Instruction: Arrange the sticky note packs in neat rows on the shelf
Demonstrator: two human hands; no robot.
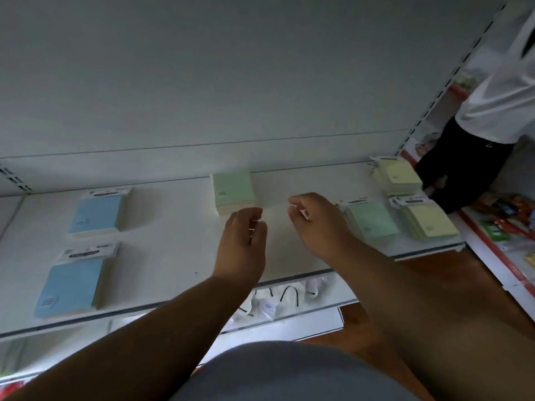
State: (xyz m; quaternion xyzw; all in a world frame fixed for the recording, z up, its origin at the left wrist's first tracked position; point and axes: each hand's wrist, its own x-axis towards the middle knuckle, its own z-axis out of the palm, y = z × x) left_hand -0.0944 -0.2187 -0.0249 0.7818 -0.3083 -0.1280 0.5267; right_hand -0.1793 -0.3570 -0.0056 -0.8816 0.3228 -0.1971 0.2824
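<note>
On the white shelf (185, 256) lie stacks of sticky note packs. Two blue stacks sit at the left, one behind (97, 215) and one in front (72, 287). A green stack (233, 191) lies at the back middle. To the right are another green stack (372, 221) and two yellow stacks, front (431, 221) and back (399, 176). My left hand (243, 241) hovers just in front of the middle green stack, fingers curled, holding nothing. My right hand (315, 224) is beside it, left of the right green stack, fingers loosely curled, empty.
Another person (492, 111) in a white top and dark trousers stands at the right end of the shelf. A lower shelf (289, 302) holds small white packaged goods. A red-edged shelf (509, 233) with colourful items runs at the far right.
</note>
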